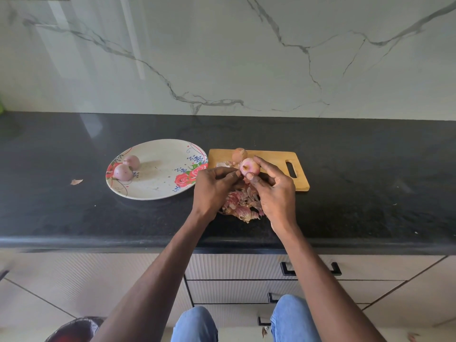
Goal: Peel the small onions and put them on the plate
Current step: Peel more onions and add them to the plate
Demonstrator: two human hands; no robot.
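We grip the onion (249,167) in our right hand (274,191) beside the plate (158,183); our left hand (214,186) fingers pinch its skin; 2 peeled onions (127,167) lie on that plate

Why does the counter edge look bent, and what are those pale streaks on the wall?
In the head view, the wide-angle lens bows the counter's front edge. The pale streaks are glare on the glossy marble wall, with a fainter sheen on the counter. Light is soft: the peeled onions cast only faint shadows on the plate. The hands look sharp.
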